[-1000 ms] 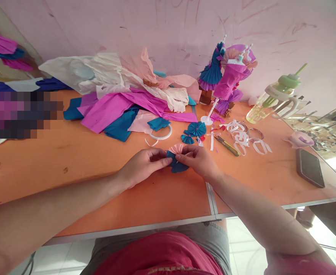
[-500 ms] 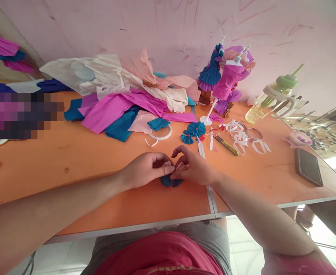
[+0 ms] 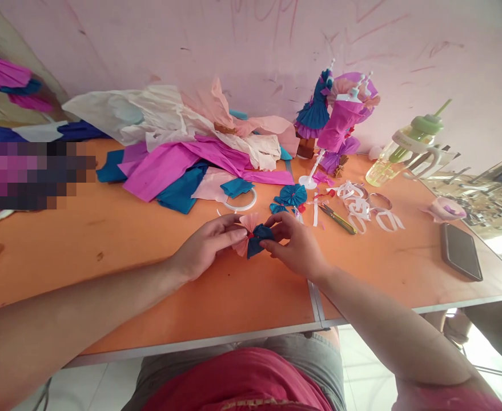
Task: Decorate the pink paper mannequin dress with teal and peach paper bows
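Between my two hands is a pleated paper bow [image 3: 256, 242], pink on its left side and dark blue on its right, with a small red spot at the middle. My left hand [image 3: 211, 244] pinches the pink part between thumb and fingers. On the other side, my right hand [image 3: 292, 244] grips the blue part by its edge. Just beyond them lie blue pleated paper rosettes [image 3: 292, 195] and a white ring [image 3: 247, 201], both apart from my fingers.
Crumpled crepe paper [image 3: 191, 160] covers the back of the orange table [image 3: 148, 308]. Toward the right are a cutter [image 3: 338, 219], curled white ribbon [image 3: 357, 202], a phone [image 3: 460, 251] and a drink bottle [image 3: 405, 148]. Small paper-dressed figures [image 3: 340, 114] stand near the wall.
The bow has been raised and turned, so its pink pleats and red middle now show. My hands have moved slightly apart, one at each side of it.
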`<state>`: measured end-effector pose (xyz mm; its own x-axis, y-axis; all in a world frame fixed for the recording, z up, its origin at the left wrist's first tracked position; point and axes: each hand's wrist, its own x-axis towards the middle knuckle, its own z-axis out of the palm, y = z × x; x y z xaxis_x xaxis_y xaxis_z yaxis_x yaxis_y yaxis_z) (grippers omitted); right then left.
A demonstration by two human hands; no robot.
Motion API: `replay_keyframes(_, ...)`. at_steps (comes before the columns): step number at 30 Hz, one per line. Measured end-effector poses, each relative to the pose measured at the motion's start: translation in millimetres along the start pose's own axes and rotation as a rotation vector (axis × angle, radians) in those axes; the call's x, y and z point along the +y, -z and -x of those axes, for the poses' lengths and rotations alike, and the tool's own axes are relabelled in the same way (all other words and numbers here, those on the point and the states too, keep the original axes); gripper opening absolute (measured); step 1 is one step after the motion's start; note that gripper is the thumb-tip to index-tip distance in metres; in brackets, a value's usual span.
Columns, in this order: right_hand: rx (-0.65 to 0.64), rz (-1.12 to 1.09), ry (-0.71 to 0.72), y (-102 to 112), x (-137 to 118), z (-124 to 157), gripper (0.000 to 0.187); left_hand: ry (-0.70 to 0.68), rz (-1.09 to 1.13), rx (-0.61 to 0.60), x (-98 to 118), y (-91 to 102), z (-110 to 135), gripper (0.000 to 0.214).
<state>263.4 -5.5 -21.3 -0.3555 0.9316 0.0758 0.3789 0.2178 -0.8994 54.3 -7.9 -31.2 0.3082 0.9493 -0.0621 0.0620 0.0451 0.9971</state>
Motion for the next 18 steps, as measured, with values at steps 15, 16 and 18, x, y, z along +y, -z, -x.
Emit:
replay_keyframes(15, -0.009, 0.080, 0.067, 9.4, -9.0, 2.9, 0.037, 0.136, -0.040, 0.013, -8.5, 2.6, -3.2, 0.040)
replay_keyframes(16, -0.028, 0.088, 0.067, 8.7, -9.7, 3.1, 0.045, 0.132, -0.045, 0.017, -10.1, 3.2, -3.9, 0.041)
replay_keyframes(18, -0.071, 0.086, 0.051, 6.9, -9.6, 2.8, 0.055, 0.131, -0.061, 0.014, -12.8, 4.0, -4.7, 0.041)
